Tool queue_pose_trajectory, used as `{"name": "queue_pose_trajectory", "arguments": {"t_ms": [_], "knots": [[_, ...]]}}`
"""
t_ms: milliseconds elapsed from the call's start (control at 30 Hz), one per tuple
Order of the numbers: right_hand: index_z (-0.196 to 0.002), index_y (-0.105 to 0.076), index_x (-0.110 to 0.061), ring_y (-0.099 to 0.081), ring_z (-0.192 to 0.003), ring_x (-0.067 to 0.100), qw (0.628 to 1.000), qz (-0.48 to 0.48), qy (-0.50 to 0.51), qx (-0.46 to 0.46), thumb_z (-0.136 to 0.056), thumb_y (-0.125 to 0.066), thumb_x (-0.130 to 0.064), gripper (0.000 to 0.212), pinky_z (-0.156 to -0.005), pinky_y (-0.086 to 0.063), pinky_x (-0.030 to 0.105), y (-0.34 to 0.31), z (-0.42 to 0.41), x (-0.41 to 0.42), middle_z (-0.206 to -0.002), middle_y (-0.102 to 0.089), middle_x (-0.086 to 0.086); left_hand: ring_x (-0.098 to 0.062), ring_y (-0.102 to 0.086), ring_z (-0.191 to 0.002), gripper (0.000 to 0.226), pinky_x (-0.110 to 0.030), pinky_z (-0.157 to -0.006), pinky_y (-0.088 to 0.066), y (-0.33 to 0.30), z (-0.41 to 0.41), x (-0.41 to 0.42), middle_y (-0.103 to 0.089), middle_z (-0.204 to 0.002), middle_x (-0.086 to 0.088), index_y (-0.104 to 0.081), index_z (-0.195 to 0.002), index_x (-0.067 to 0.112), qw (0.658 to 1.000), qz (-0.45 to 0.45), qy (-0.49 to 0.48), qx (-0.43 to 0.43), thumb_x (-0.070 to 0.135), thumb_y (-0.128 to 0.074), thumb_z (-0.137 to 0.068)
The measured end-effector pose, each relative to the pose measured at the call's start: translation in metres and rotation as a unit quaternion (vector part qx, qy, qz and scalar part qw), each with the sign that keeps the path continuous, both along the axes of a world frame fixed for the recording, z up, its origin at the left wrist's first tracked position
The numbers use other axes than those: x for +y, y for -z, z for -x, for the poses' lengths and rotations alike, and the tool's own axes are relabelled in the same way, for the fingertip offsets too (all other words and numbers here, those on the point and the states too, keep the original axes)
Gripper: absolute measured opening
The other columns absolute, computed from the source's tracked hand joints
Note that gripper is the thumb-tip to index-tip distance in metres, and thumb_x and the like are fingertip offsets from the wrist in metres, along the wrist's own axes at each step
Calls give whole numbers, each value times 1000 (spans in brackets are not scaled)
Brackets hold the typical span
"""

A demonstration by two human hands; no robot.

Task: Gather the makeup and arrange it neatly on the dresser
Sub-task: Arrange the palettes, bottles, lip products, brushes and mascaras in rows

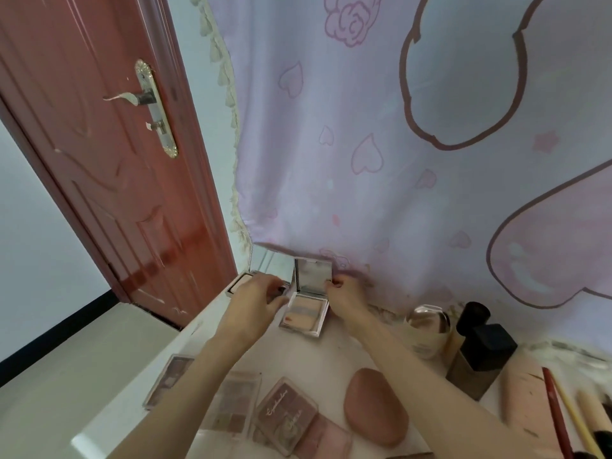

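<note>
Pink powder compact point(304, 313) sat open at the back of the dresser point(318, 356), mirror lid upright. Left hand point(258, 298) gripped its left edge, right hand point(344, 298) pinched the lid's right side, probably to steady and close it. Second open compact point(238, 283) just beside. Eyeshadow palettes point(284, 415) lay near the front edge, ungathered.

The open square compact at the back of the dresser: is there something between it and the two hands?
Nothing visible is between them. The left hand is at the left side of the open square compact, and the right hand touches the right edge of its upright mirrored lid. A second open compact lies behind the left hand.
</note>
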State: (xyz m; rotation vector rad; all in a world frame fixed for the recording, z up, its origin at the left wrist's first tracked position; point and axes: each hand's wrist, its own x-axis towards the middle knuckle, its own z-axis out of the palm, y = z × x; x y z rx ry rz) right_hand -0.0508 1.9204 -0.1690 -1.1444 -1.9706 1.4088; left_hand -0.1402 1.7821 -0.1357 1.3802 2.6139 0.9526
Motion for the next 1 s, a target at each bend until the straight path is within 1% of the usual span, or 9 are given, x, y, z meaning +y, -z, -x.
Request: {"name": "queue_pose_trajectory", "arguments": {"t_ms": [100,167,267,367,433,567,667,833,1000], "knots": [[-62,-49,-19,-46,-70,17,1000,0,13,-24,-90,-50,-12,29,-65,-33,24,0,4,0,-68,-51,2,-12,-56,-86,38,-19,-75,-40,23,-2,-18,-64,-101,-2,-63,-112,11,997,64,-28,-21,34,-68,-82],[-64,-49,-15,-46,-73,18,999,-25,15,-45,-91,-50,-13,27,-64,-30,21,-3,5,-2,-70,-51,3,-12,-56,-88,42,-18,-78,-40,32,-2,-22,-62,-104,-2,-63,-115,12,995,81,-41,-30,37,-69,-81],[-64,-46,-13,-46,-76,19,997,-39,19,-70,-92,-48,-12,29,-63,-29,22,-3,7,-5,-75,-51,4,-13,-56,-88,35,-19,-77,-40,37,-4,-21,-61,-107,-2,-66,-112,15,996,73,-47,-23,32,-68,-81],[-75,-56,-9,-51,-79,20,995,-41,31,-81,-91,-50,-15,18,-65,-31,22,-1,10,-7,-84,-56,12,-17,-58,-92,32,-24,-78,-44,37,-5,-16,-60,-105,-2,-67,-108,15,996,65,-62,-23,32,-68,-81],[-83,-64,-5,-59,-87,27,995,-49,38,-84,-90,-50,-17,20,-66,-32,22,-2,9,-6,-90,-64,19,-18,-57,-91,32,-25,-76,-44,37,-5,-14,-59,-102,-2,-67,-106,15,995,63,-74,-25,34,-69,-81],[-84,-60,-6,-61,-97,33,991,-95,44,-86,-90,-49,-19,19,-70,-38,29,-3,7,-2,-102,-66,20,-16,-55,-87,28,-24,-72,-42,41,-5,-14,-58,-96,0,-66,-101,14,994,40,-97,-29,33,-68,-80],[-98,-65,-1,-61,-99,33,989,-101,59,-96,-89,-50,-20,25,-75,-44,30,-2,10,1,-104,-67,18,-16,-54,-86,23,-24,-69,-38,42,-6,-14,-57,-90,1,-64,-92,14,992,23,-117,-35,33,-67,-80],[-105,-65,-1,-60,-104,31,990,-91,61,-94,-87,-56,-20,27,-83,-44,29,-1,10,3,-108,-66,16,-18,-53,-84,24,-26,-67,-38,40,-7,-13,-55,-87,0,-61,-90,11,990,14,-130,-49,31,-67,-80],[-96,-58,-9,-55,-94,21,993,-89,39,-68,-86,-60,-22,17,-76,-39,26,-7,-6,-2,-95,-61,7,-24,-52,-98,37,-28,-74,-41,37,-9,-14,-57,-104,-8,-53,-107,9,990,54,-115,-54,34,-65,-83]]}}
